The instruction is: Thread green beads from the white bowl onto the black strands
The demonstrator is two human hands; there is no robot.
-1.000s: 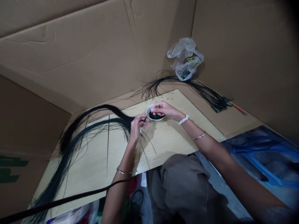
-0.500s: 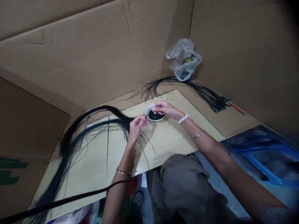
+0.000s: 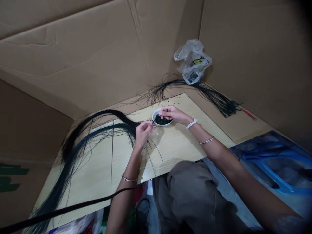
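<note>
My left hand (image 3: 143, 133) is closed in a pinch at the end of a long bundle of black, hair-like strands (image 3: 107, 114); a short dark tip sticks out between thumb and finger. Beside it curves a second, dark green bundle (image 3: 80, 146). Over the rim of a small white bowl (image 3: 154, 114), my right hand (image 3: 170, 113) is pinched, fingertips close to the left ones. Whatever lies between the right fingertips is too small to make out. Inside the bowl are many tiny, shiny dark green beads (image 3: 162, 121).
Behind the pale board (image 3: 187, 113) lies another dark strand bundle (image 3: 207, 92) with a red-handled tool (image 3: 249, 114) at its end. A clear plastic bag (image 3: 193, 61) leans in the corner of the cardboard walls (image 3: 97, 65). A black cord (image 3: 85, 204) crosses the lower left.
Both hands stay almost where they were, still pinched by the bowl. Only the camera view has shifted slightly.
</note>
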